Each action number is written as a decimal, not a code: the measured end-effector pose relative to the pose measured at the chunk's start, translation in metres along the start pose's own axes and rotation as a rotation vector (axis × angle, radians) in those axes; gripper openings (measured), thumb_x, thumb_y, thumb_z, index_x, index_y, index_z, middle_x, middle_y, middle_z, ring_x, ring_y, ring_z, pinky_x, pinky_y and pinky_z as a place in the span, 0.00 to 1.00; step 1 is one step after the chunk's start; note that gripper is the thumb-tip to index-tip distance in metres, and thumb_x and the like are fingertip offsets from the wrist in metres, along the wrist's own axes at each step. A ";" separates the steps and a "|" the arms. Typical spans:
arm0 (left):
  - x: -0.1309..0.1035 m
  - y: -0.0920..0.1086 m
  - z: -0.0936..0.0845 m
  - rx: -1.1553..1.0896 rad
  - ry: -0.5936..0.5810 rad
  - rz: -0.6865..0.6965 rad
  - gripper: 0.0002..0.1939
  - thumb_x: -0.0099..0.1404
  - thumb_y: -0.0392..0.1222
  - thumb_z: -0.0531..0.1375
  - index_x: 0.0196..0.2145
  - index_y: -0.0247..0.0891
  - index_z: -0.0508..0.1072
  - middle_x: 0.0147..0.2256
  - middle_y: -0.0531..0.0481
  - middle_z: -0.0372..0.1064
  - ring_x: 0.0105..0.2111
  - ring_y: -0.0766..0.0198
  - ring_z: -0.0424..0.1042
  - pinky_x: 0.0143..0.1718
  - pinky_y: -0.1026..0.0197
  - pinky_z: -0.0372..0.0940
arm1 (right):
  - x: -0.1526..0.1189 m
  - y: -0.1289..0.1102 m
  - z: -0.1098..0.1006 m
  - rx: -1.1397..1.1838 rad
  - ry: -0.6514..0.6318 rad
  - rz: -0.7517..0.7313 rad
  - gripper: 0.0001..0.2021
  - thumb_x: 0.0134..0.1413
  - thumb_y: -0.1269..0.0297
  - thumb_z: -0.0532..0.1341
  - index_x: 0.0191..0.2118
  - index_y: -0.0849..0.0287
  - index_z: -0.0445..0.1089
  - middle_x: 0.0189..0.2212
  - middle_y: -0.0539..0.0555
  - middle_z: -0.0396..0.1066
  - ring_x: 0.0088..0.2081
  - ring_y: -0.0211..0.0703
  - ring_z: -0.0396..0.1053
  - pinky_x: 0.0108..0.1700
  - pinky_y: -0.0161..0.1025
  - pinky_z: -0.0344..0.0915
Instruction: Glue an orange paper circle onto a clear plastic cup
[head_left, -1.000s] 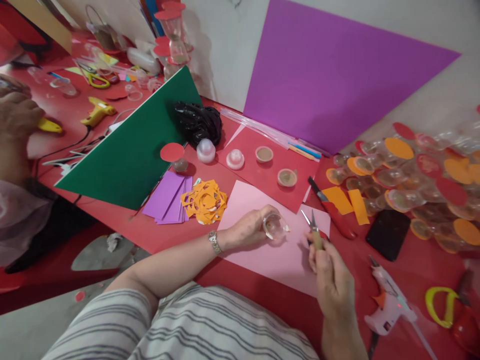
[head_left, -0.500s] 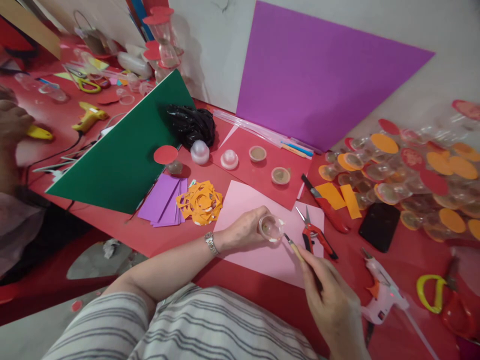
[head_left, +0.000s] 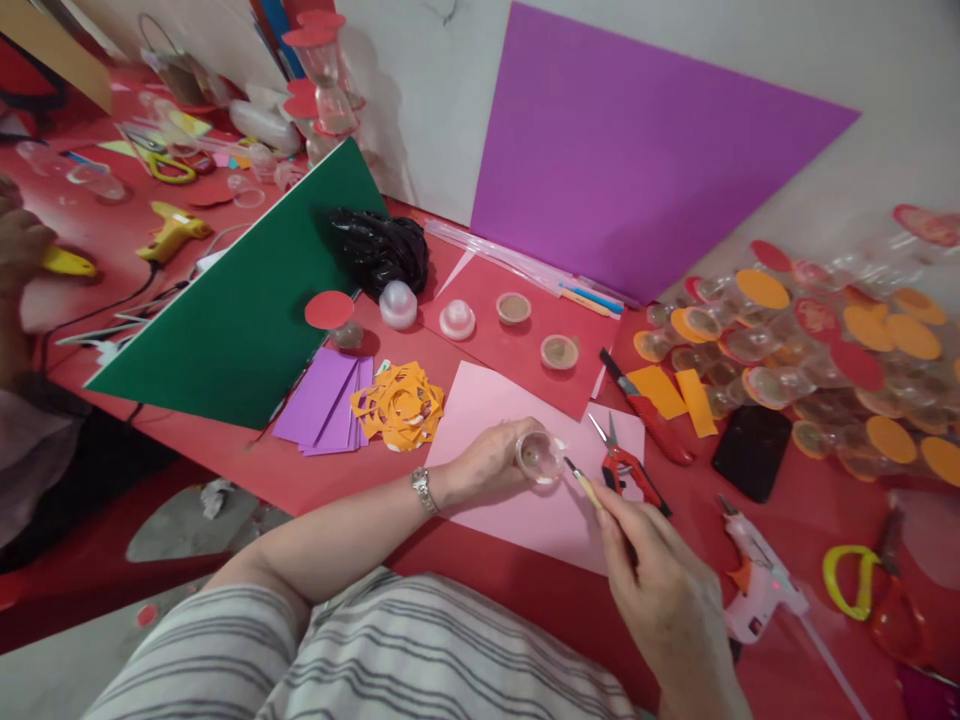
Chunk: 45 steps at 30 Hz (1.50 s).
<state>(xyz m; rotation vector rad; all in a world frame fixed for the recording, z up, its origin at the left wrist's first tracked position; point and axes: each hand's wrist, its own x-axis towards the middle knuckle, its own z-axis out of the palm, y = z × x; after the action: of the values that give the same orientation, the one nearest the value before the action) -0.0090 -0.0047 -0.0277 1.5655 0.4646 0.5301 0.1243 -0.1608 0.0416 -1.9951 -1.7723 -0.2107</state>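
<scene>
My left hand is closed around a small clear plastic cup, its mouth tilted up toward me above a pink sheet. Between the fingers of my right hand is a thin brush-like tool with a pale yellow handle. Its dark tip is at the right rim of the cup; whether it touches is too small to tell. Red-handled snips lie just beyond the right hand. Two shallow cups of brown material, one of them a near cup, sit on red card behind.
A green board leans at left beside a black plastic bag. Orange cut paper and purple strips lie left. At right are a phone, a glue gun and many clear cups with discs. A co-worker's hand shows far left.
The view has shifted slightly. Both hands keep their holds, and the brush-like tool's tip stays by the cup's right rim with only a slight shift.
</scene>
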 end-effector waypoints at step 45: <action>0.002 0.007 -0.003 0.140 -0.024 -0.018 0.09 0.60 0.34 0.65 0.38 0.36 0.71 0.39 0.47 0.76 0.36 0.64 0.74 0.38 0.63 0.67 | 0.009 -0.009 -0.001 -0.194 0.054 -0.081 0.14 0.71 0.69 0.52 0.47 0.63 0.76 0.33 0.54 0.78 0.27 0.35 0.73 0.28 0.33 0.61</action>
<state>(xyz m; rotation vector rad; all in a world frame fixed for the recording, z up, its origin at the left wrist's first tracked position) -0.0091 -0.0017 -0.0204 1.6985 0.5065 0.4728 0.1175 -0.1520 0.0482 -2.0292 -1.8610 -0.4740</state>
